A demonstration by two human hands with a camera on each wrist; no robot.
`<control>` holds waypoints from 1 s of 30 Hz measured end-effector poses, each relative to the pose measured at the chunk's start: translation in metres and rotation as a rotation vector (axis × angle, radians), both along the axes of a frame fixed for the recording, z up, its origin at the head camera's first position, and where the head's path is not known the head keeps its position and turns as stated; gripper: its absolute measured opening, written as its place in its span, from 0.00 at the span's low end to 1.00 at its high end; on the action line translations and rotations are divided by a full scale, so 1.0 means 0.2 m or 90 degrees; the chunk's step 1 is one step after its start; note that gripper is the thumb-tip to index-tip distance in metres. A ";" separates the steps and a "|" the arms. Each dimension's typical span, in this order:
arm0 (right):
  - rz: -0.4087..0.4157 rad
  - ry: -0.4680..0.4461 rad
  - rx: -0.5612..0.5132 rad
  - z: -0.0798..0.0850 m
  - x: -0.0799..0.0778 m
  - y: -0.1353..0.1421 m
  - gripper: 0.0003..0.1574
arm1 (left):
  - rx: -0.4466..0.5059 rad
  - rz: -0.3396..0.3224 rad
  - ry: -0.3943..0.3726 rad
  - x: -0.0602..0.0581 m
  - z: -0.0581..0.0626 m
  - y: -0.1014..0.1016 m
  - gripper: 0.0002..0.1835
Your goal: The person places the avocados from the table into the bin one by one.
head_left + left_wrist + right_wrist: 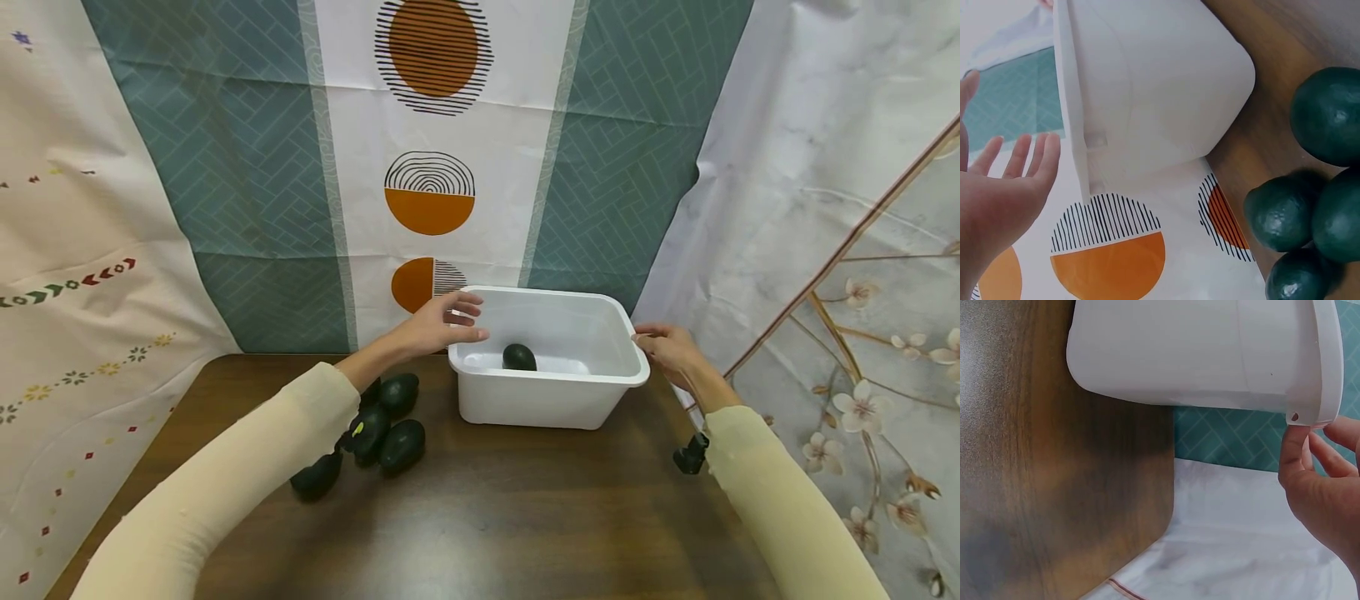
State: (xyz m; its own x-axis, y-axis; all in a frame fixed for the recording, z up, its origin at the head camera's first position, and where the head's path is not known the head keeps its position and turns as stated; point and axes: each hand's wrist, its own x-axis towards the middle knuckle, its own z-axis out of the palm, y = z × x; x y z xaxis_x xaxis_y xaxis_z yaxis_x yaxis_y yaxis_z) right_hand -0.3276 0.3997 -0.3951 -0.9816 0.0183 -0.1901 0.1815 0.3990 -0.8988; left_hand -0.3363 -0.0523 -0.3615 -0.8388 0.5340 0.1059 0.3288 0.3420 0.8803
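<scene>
A white plastic bin [532, 400] stands upright on the table, near its back edge. Inside it lies one dark green, avocado-like fruit [519, 357]. My left hand [442, 323] is over the bin's left end with fingers spread and nothing held; in the left wrist view its palm [1004, 203] shows beside the rim. At the opposite end my right hand [669, 352] pinches the bin's rim between thumb and fingers, as the right wrist view shows at the rim corner [1310, 412]. Several more dark green fruits [402, 446] lie grouped on the table below my left forearm, which partly hides them.
The brown wooden table [510, 517] extends in front of the bin. A patterned cloth [247, 167] hangs directly behind it, and a flowered white cloth [825, 250] hangs at the right. A small black device [691, 455] sits at my right wrist.
</scene>
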 end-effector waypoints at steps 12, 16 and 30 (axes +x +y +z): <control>-0.007 0.011 0.007 0.01 0.00 -0.02 0.33 | 0.003 -0.010 0.011 0.02 0.00 -0.05 0.35; -0.007 0.017 0.012 0.01 0.00 -0.02 0.33 | -0.007 -0.011 0.018 0.03 0.00 -0.07 0.35; -0.005 0.023 0.062 0.03 0.02 -0.04 0.33 | -0.026 0.001 0.011 0.04 -0.02 -0.15 0.35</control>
